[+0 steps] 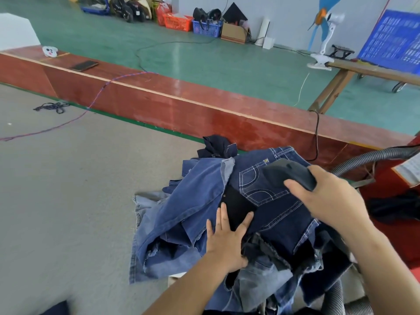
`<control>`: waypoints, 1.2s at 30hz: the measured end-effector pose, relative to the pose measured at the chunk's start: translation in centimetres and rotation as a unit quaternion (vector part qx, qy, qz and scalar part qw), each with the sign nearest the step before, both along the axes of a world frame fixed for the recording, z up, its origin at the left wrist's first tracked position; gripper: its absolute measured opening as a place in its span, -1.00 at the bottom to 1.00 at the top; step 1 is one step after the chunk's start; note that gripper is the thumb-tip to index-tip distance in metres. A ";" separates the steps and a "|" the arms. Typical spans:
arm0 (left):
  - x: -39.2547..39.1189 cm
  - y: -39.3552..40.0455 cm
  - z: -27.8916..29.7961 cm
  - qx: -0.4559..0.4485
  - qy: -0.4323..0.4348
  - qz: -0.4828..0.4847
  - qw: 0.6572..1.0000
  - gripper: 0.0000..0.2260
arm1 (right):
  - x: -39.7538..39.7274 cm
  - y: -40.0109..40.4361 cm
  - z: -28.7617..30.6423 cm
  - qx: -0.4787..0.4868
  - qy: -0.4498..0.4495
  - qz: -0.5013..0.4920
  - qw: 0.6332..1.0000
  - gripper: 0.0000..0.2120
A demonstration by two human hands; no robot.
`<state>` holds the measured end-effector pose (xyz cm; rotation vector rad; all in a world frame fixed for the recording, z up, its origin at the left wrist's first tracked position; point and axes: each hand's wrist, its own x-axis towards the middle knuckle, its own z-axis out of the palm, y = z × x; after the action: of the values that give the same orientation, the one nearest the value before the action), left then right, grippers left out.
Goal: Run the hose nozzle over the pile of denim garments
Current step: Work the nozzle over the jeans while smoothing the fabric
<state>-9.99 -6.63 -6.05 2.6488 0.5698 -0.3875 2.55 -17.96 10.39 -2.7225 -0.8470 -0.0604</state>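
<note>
Right now we hold the dark hose nozzle [289, 172] in our right hand [331, 196], the grip curled around its rear end, thumb along the near side, and the nozzle's front rests on the dark blue jeans [272, 201] with white stitched pockets at the top of the pile of denim garments [181, 223]. Behind that hand a grey ribbed hose [372, 158] arcs away to the right. Our left hand [227, 239] lies flat with fingers straight, pressing the garments near the middle of the pile, just beside a black patch of cloth. The pile sits on the grey table [68, 201], near its right end, with lighter denim spilling to the left. Beyond it runs a red-brown wooden ledge [181, 96], with a green floor [204, 60] behind.
</note>
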 end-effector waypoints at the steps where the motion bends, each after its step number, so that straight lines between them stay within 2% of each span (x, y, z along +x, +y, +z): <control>1: 0.0 0.0 -0.1 -0.003 -0.003 -0.001 1.000 0.00 | 0.0 0.0 0.0 -0.010 0.018 0.012 1.000 -0.66; 4: -0.1 -0.1 -0.1 -0.006 -0.007 -0.009 1.000 -0.01 | -0.7 0.6 -1.4 -0.071 0.060 0.060 0.994 -0.66; 9: -0.2 0.0 0.0 -0.015 0.002 -0.012 1.000 -0.02 | -1.2 3.2 -4.1 -0.167 0.020 0.104 0.980 -0.68; 13: -0.2 0.1 0.3 -0.019 -0.001 -0.010 1.000 0.00 | -1.8 5.0 -5.8 -0.145 0.003 0.103 0.984 -0.66; 17: -0.3 0.1 0.5 -0.012 0.000 -0.011 1.000 -0.01 | -1.5 5.2 -5.2 -0.019 0.030 0.059 0.998 -0.66; 20: -0.3 0.1 0.6 -0.015 0.006 -0.013 1.000 -0.01 | -0.3 4.4 -3.1 0.044 0.007 0.033 0.998 -0.64; 22: -0.2 0.0 0.6 -0.017 0.003 -0.011 1.000 0.00 | 0.1 3.6 -2.3 0.030 -0.002 0.037 0.999 -0.65; 30: -0.2 -0.1 0.4 -0.019 -0.004 -0.009 1.000 -0.01 | -1.1 4.1 -4.4 -0.138 -0.015 0.109 0.984 -0.69; 33: -0.2 0.0 0.2 -0.022 -0.009 -0.007 1.000 -0.01 | -1.6 5.4 -5.7 -0.160 -0.035 0.106 0.981 -0.65; 36: -0.1 0.1 0.1 -0.020 -0.006 -0.007 1.000 -0.02 | -2.3 6.5 -6.6 -0.126 -0.051 0.101 0.985 -0.63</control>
<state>-10.11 -6.57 -5.92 2.6161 0.5334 -0.3829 0.28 -11.45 3.76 -2.8668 -1.2340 -0.0544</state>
